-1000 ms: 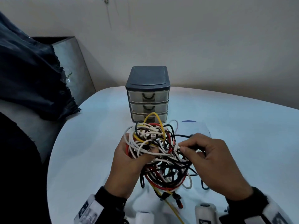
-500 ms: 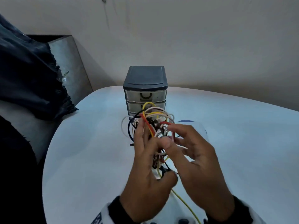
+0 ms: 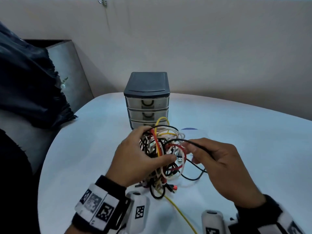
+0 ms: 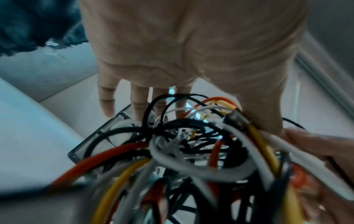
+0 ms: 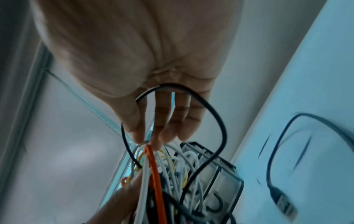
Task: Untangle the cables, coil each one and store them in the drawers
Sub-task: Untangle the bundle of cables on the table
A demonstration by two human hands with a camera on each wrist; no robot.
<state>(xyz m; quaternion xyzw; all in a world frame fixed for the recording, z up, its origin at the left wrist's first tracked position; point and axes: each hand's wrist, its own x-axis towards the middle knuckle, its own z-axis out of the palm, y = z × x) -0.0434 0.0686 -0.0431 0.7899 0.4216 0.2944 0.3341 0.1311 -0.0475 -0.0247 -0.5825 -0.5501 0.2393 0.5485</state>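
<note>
We see the left hand [image 3: 135, 159] grasping the cable tangle [image 3: 162, 149], fingers over its top, thumb pressed on its near side. The bundle of black, white, red and yellow leads is held above the white table [image 3: 84, 149], just in front of the drawer unit [image 3: 146, 100], which stands at 12 o'clock with all three drawers closed. At 3 o'clock of the bundle the right hand [image 3: 222, 162] has its fingers curled round one black cable [image 3: 194, 142] that runs out of the tangle. A yellow lead [image 3: 182, 215] trails toward 6 o'clock. A black USB plug [image 5: 283, 201] dangles over the table in the right wrist view.
</note>
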